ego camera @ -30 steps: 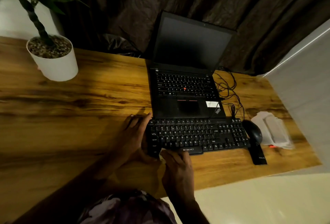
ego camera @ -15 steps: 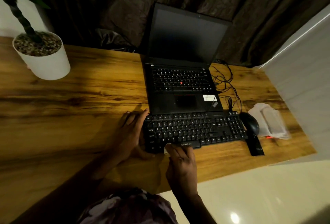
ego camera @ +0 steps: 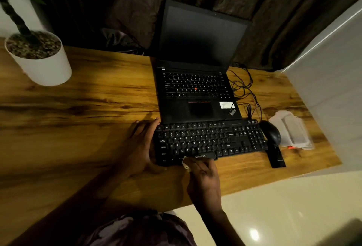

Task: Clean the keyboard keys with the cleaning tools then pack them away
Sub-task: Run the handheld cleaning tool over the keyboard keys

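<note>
The keyboard (ego camera: 209, 141) lies on the worktop (ego camera: 88, 118) with its long axis running left to right, the left hand (ego camera: 140, 145) spread and braced against its left end, the right hand (ego camera: 203, 179) nearer the keys, pinching a small pale cleaning piece (ego camera: 185, 164) at the near edge.

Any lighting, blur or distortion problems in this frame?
Head view: dim, warm light with shadow near the left hand; wide-angle lens bows the desk; glare spot on the floor; the white item the right hand pinches is too soft to identify.
</note>
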### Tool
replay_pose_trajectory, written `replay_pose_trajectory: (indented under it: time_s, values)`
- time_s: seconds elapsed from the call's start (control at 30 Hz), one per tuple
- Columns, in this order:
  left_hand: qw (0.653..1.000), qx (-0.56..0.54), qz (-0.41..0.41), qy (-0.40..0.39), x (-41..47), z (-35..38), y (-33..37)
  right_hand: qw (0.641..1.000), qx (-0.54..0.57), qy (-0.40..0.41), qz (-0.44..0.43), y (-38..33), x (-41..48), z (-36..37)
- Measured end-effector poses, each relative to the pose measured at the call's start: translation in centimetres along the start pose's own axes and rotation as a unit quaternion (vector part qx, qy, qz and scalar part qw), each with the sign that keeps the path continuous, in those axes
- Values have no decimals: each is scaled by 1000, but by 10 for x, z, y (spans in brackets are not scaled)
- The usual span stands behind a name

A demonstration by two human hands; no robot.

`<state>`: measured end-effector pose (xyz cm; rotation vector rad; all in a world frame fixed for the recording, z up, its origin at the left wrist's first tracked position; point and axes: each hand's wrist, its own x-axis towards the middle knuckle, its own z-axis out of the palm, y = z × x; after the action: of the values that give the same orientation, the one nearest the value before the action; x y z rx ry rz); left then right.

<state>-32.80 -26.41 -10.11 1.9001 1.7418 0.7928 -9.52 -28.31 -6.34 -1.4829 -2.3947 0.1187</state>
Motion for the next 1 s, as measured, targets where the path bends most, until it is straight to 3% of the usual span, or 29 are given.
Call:
replay_pose_trajectory:
  time_s: [0.2, 0.4, 0.63, 0.87, 1.0]
  values:
    - [1000, 21, -17, -8, 0, 3, -2, 992, -38, -5, 120, 30, 3, -14]
    - [1000, 27, 0, -14, 4, 3, -3, 999, -19, -21, 23, 6, 2, -5]
    - [999, 39, -11, -27, 3, 4, -6, 987, -51, -5, 154, 36, 6, -17]
    - [999, 34, -20, -33, 4, 4, -6, 998, -18, -35, 42, 21, 4, -8]
    - [999, 24, -36, -30, 2, 3, -2, 992, -36, 2, 125, 47, 5, -19]
